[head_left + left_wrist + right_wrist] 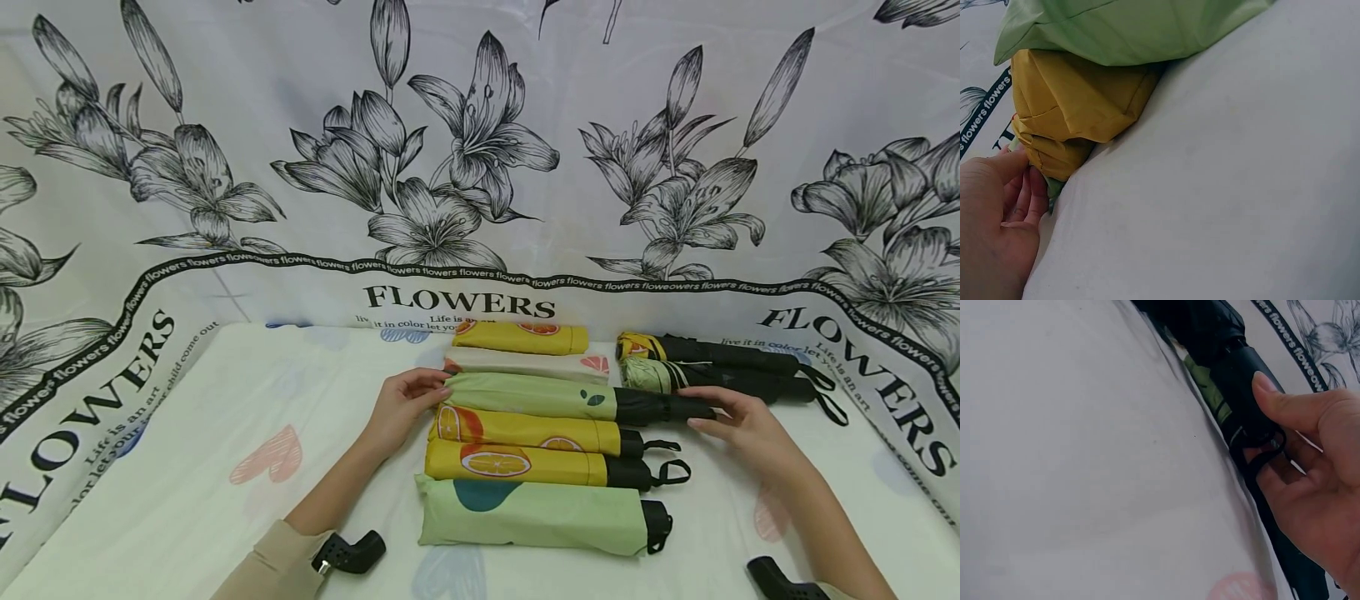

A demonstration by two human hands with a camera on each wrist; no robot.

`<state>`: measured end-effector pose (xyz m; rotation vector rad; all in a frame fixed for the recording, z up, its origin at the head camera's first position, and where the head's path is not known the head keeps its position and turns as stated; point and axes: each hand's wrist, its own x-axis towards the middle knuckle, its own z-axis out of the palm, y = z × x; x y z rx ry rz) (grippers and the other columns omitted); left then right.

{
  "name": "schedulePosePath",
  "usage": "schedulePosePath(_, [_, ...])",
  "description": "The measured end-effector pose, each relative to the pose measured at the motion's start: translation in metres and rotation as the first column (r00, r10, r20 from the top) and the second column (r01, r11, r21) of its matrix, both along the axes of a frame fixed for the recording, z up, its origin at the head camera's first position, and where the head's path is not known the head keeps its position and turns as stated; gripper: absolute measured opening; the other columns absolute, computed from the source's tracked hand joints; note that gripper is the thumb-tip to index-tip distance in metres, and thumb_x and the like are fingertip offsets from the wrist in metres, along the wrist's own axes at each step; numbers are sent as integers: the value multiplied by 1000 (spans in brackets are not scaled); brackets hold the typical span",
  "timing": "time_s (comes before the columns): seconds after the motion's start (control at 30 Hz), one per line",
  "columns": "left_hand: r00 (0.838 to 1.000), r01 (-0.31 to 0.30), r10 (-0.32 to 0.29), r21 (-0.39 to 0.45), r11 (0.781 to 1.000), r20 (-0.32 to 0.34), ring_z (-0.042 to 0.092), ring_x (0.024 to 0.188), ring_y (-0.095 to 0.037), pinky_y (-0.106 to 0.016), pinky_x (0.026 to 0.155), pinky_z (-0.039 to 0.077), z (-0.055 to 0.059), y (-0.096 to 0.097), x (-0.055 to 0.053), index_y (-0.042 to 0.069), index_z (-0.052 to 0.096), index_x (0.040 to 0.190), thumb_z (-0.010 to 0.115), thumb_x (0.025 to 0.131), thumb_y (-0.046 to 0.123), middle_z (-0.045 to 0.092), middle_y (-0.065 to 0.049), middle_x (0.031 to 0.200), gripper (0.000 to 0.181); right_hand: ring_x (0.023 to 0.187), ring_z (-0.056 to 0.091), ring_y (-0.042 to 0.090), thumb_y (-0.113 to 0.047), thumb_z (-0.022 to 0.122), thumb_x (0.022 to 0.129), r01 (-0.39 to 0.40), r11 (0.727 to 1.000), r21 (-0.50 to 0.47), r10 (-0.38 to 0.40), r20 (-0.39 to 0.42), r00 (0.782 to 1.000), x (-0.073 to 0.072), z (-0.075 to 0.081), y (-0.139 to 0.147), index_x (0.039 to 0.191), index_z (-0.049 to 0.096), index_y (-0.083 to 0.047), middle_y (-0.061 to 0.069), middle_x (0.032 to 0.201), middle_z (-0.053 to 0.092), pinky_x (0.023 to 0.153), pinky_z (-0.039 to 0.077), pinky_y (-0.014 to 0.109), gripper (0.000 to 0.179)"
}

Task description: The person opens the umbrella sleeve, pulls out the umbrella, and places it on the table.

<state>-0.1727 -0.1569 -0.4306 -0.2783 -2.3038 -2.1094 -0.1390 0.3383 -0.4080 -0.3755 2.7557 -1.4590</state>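
A folded umbrella (525, 395) lies crosswise among others on the bed-like white surface; its left part is in a light green cover, and black fabric and a black handle stick out on the right. My left hand (408, 407) pinches the green end at the left. In the left wrist view the thumb and fingers of that hand (1007, 212) meet at a bit of green, largely hidden behind yellow umbrella covers (1079, 100). My right hand (742, 421) holds the black end. The right wrist view shows the thumb laid along the black handle (1244, 387), fingers beneath, near its strap.
Nearer me lie two yellow fruit-print umbrellas (517, 462) and a wide green one (540, 517). Beyond are a cream umbrella (525, 363) and another yellow one (517, 338). Two uncovered black-bodied umbrellas (735, 354) lie at right. A flower-print cloth (480, 233) hangs behind.
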Motion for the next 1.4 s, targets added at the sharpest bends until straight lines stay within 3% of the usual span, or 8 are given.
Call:
schedulePosePath(0.27, [1000, 0, 0, 0, 1000, -7, 64, 83, -5, -16, 73, 54, 0, 0, 0, -14, 70, 118, 71, 95, -7, 70, -2, 93, 24, 122, 42, -25, -9, 75, 98, -18, 999, -27, 18, 2, 1000, 0, 0, 11, 139, 66, -6, -30, 132, 57, 94, 38, 2, 42])
schedulePosePath(0.43, [1000, 4, -4, 8, 1000, -12, 64, 84, -5, -16, 74, 54, 0, 0, 1, -14, 70, 118, 72, 95, -7, 70, 0, 93, 24, 123, 41, -25, -6, 75, 97, -29, 999, -34, 28, -7, 1000, 0, -2, 16, 137, 68, -9, -27, 133, 58, 94, 38, 2, 41])
schedulePosePath(0.67, [1000, 10, -9, 14, 1000, -21, 65, 84, -5, -17, 75, 54, 0, 0, 1, -14, 70, 119, 73, 94, -6, 71, -12, 98, 26, 122, 45, -23, -4, 73, 98, -31, 996, -85, 33, 22, 999, 1, -2, 19, 139, 67, -8, -28, 134, 58, 94, 40, 3, 42])
schedulePosePath(0.87, [1000, 6, -6, 18, 1000, -23, 65, 83, -5, -17, 74, 55, -2, 0, 0, -14, 70, 118, 73, 94, -8, 71, -7, 96, 25, 119, 52, -18, -2, 72, 98, -27, 995, -91, 29, 15, 999, 3, -2, 26, 140, 68, -11, -30, 133, 59, 92, 43, 5, 43])
schedulePosePath(1.1, [999, 4, -4, 16, 1000, -32, 66, 83, -5, -17, 75, 56, -3, -1, -1, -14, 71, 118, 76, 93, -5, 72, -17, 99, 27, 118, 52, -20, 0, 72, 98, -35, 997, -65, 35, -10, 999, 3, -2, 34, 139, 67, -8, -33, 130, 59, 92, 43, 4, 42])
schedulePosePath(1.4, [1000, 4, -3, 12, 1000, -25, 66, 84, -5, -17, 75, 55, -2, -1, -1, -14, 70, 118, 74, 94, -6, 72, -11, 98, 25, 119, 50, -21, 2, 71, 97, -46, 997, -66, 44, -29, 999, 5, -2, 43, 137, 69, -9, -32, 131, 59, 92, 44, 4, 42])
